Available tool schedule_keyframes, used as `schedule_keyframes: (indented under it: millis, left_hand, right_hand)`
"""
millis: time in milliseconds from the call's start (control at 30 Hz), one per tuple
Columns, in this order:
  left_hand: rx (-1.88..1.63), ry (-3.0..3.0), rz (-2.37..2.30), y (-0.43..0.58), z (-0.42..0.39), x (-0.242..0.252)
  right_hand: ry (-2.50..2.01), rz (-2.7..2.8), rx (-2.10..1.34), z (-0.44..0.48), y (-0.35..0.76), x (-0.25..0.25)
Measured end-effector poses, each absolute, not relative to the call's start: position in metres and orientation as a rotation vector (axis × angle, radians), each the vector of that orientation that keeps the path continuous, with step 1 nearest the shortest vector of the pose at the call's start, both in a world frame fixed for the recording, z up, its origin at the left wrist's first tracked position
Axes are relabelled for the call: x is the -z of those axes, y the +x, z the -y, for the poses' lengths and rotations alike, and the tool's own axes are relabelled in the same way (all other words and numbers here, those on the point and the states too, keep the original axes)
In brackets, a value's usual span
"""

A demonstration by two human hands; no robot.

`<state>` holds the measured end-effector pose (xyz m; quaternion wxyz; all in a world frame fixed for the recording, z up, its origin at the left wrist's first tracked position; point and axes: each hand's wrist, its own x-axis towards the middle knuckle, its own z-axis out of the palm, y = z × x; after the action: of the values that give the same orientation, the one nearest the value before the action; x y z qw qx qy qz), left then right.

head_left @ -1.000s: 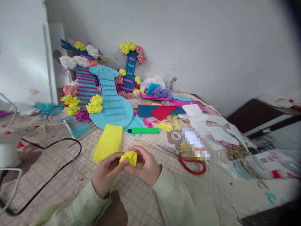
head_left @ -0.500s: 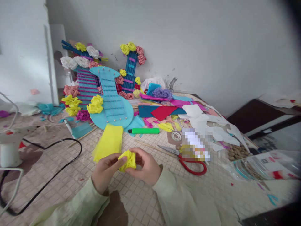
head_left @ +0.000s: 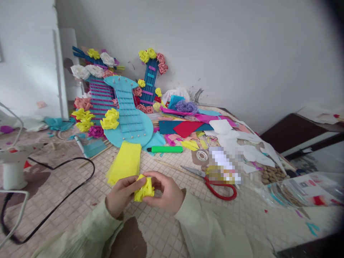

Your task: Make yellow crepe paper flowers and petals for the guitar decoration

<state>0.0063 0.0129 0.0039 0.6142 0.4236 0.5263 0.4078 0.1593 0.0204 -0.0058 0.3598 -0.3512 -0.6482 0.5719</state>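
Between my two hands is a crumpled yellow paper flower (head_left: 143, 189), held above the table near its front. My left hand (head_left: 121, 195) pinches it from the left, thumb across its upper side. On the right, my right hand (head_left: 167, 191) has its fingers and thumb closed around the flower's edge. Just beyond the hands lies a stack of yellow crepe paper (head_left: 125, 161). Farther back leans a light blue guitar-shaped cutout (head_left: 129, 123) with strings and a yellow flower at its left side.
Red-handled scissors (head_left: 220, 189) lie right of my hands, near a green marker (head_left: 167, 149). A white glue gun (head_left: 14, 165) with a black cord (head_left: 92, 168) stands at left. Paper scraps (head_left: 185, 128) and a plastic bag (head_left: 303, 190) spread toward the right.
The yellow flower has been turned and tilted slightly between my fingers, and it sits a little lower. Both hands keep hold of it.
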Motion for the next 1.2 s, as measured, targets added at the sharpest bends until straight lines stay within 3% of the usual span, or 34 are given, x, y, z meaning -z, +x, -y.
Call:
schedule_keyframes:
  millis: [467, 733, 1000, 1200]
  left_hand:
    - [-0.932, 0.748, -1.1, 0.009, -0.01, -0.011]
    - [-1.122, 0.743, -1.054, 0.001, -0.015, -0.005]
    - [-1.314, 1.889, -1.065, 0.006, -0.002, -0.004]
    - [-1.381, 1.809, -1.034, 0.001, -0.003, -0.003]
  right_hand:
    - [-0.961, 1.305, -1.799, -0.024, 0.158, -0.003]
    - [-0.872, 0.885, -1.95, -0.034, 0.157, 0.002]
    - [-0.68, 0.7, -2.216, -0.033, 0.161, 0.003]
    - [-0.709, 0.749, -2.167, -0.035, 0.16, 0.002]
